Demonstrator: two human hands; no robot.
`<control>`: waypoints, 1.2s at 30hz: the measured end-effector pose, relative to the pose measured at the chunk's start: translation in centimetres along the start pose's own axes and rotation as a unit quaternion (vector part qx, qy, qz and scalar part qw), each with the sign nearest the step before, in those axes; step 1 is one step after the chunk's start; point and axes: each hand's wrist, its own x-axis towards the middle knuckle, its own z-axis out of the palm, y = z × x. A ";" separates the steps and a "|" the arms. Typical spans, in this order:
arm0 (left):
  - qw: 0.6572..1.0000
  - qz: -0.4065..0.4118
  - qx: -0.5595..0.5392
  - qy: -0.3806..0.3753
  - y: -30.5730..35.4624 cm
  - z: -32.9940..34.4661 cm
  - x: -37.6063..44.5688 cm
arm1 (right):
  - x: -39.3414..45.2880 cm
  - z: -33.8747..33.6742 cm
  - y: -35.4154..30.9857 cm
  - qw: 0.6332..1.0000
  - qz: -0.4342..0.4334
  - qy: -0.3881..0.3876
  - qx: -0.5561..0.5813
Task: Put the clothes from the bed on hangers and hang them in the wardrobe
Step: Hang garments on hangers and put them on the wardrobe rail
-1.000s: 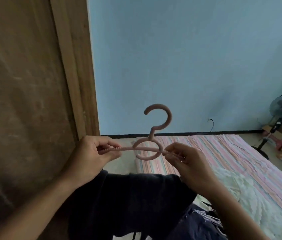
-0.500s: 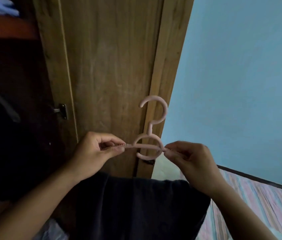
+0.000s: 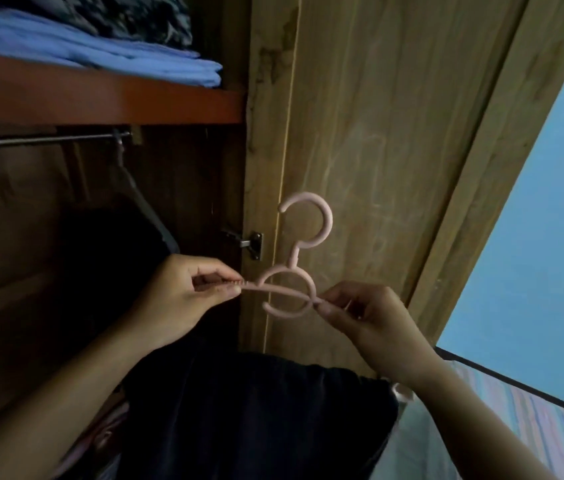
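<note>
**Pink hanger held up before the open wardrobe**

At the bottom centre of the frame, a dark garment (image 3: 256,420) is seen draped below the hands, its top edge running across between the forearms. Just above it, at mid-frame, a pink hanger (image 3: 289,289) is held upright with its hook at the top. The hanger's left arm is pinched between thumb and curled fingers of the left hand (image 3: 183,299); its right arm is pinched by the fingertips of the right hand (image 3: 370,323). The rest of the hanger's arms is hidden by the hands and the garment.

Behind the hanger, a wooden door (image 3: 377,133) is seen standing open, with a metal hinge (image 3: 252,242) at its left edge. In the left half of the frame, the wardrobe interior is shown: a rail (image 3: 41,139) runs across under a reddish shelf (image 3: 100,98), and a dark piece of clothing (image 3: 107,244) is hung from it. On the shelf, at upper left, folded blue cloth (image 3: 100,50) is stacked. At the far right, a blue wall (image 3: 550,220) is visible, with a striped bed (image 3: 533,420) in the lower right corner.
</note>
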 end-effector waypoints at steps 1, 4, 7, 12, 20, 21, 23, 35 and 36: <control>1.000 -0.002 0.006 0.004 -0.6 -1.2 0.0 | 0.8 1.0 -0.5 1.000 0.002 -0.010 0.008; 1.000 -0.011 0.020 0.020 -2.6 -4.8 -0.3 | 3.2 4.1 -1.9 0.998 0.017 -0.039 0.044; 0.999 -0.021 0.034 0.027 -4.4 -7.7 -0.5 | 5.3 6.7 -3.4 0.995 0.026 -0.064 0.068; 0.997 -0.027 0.048 0.056 -6.8 -11.4 -0.5 | 8.8 10.1 -5.6 0.992 0.026 -0.091 0.079; 0.988 -0.082 0.053 0.124 -10.7 -14.8 0.8 | 14.7 14.2 -6.4 0.978 0.047 -0.125 0.162; 0.987 -0.085 0.061 0.122 -11.1 -15.0 1.0 | 15.3 14.7 -6.2 0.978 0.041 -0.126 0.162; 0.985 -0.090 0.086 0.122 -11.7 -15.4 1.4 | 16.4 15.7 -6.0 0.978 0.025 -0.128 0.165; 0.917 -0.076 0.354 0.166 -12.7 -16.8 2.3 | 22.5 20.5 -3.9 0.960 0.042 -0.118 0.250; 0.897 -0.063 0.400 0.177 -12.8 -17.2 2.5 | 23.0 20.8 -4.0 0.960 0.041 -0.114 0.254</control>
